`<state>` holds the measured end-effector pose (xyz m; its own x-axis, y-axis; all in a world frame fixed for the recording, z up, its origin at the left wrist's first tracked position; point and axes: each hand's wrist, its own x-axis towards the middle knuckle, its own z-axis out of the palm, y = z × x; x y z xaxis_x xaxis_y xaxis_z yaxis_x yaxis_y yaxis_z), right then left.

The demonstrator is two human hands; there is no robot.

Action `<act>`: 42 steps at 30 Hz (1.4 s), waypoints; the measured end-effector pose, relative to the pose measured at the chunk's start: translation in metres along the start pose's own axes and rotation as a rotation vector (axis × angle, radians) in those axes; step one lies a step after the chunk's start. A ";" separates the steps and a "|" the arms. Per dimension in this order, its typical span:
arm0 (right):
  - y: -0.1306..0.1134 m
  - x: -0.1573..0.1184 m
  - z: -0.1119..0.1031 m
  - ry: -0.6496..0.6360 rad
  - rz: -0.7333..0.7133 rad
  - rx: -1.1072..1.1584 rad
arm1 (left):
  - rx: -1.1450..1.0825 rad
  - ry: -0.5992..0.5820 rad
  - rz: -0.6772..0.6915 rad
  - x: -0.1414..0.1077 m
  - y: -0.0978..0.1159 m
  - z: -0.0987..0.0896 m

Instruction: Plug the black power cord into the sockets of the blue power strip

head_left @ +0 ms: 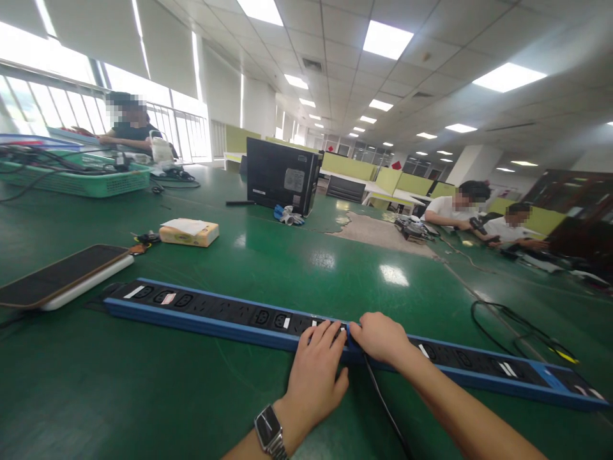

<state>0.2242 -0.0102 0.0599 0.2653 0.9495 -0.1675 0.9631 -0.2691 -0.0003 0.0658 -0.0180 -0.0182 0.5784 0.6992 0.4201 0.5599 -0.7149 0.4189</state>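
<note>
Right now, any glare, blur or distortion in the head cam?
Head view: ceiling light panels and windows blown out, bright reflections on green tabletop. Head view: wide-angle stretch toward the edges. Head view: left hand and right hand fairly clear, far partitions softer.

- Two bare hands: one left hand (317, 374), one right hand (382, 337)
- One wristwatch (268, 428)
- One long blue-edged power strip (215, 311)
- One black cord (383, 399) running down between the forearms
- One loose coil of black cable (500, 306) at the right
- One phone-like dark slab (67, 273) and one white slab (90, 283) under it
- One tissue pack (190, 232)
- One black computer case (278, 174)
- One bundle of gloves (288, 215)
- One green basket (90, 183)
- Three other people (443, 207), one at the left and two at the right
- Two red diamond shapes (396, 165) in the background
- More than ten ceiling lights (387, 40); exact number unclear
</note>
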 end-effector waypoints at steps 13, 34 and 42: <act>0.004 -0.008 0.003 0.005 0.010 0.190 | -0.024 -0.024 -0.005 -0.001 -0.004 0.001; -0.033 -0.038 -0.074 -0.039 -0.115 0.886 | 0.002 0.309 -0.243 0.008 -0.043 -0.059; -0.080 0.007 -0.002 -0.189 -0.147 0.694 | 0.140 0.276 -0.421 0.001 -0.082 -0.076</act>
<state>0.1491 0.0184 0.0610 0.0623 0.9565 -0.2849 0.7208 -0.2406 -0.6500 -0.0248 0.0415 0.0088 0.1192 0.8886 0.4428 0.7954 -0.3524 0.4930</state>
